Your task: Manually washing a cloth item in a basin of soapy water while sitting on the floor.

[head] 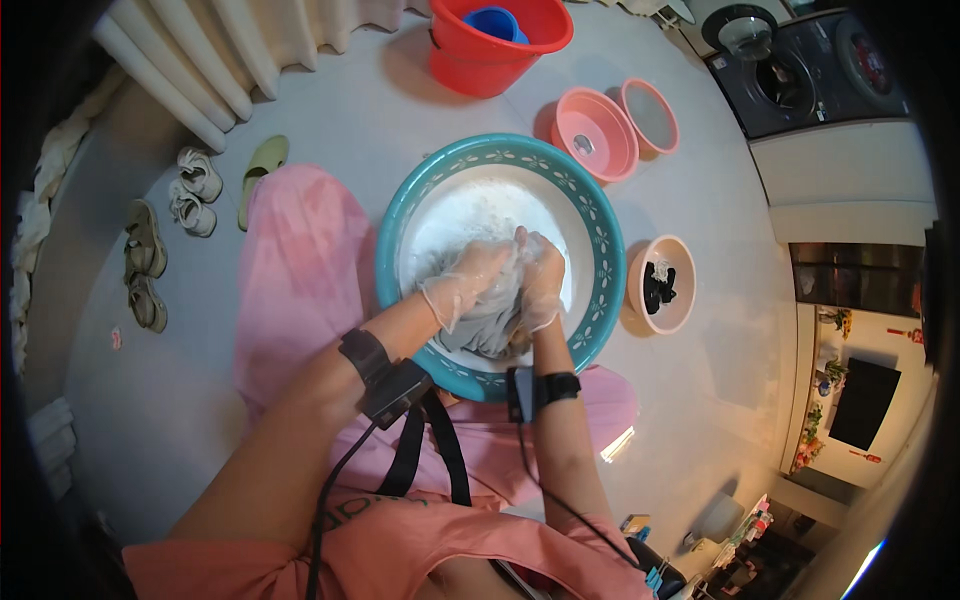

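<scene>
Between my knees stands a large round basin (598, 225) with a teal, flower-patterned rim and a white inside. White, sudsy water (487, 199) lies in it. A wet grey cloth (484, 334) is bunched toward the near side, partly hidden under my hands. My left hand (476, 271) and my right hand (543, 271) both wear clear plastic gloves. They are close together over the basin, each gripping a part of the bunched cloth between them.
Beyond the basin stand a red bucket (480, 71) holding a blue container (495, 25), and two pink basins (592, 154) (651, 116). At right, a small basin (684, 300) holds black and white items. Slippers (264, 161) and shoes (196, 187) lie left; a washing machine (780, 82) stands far right.
</scene>
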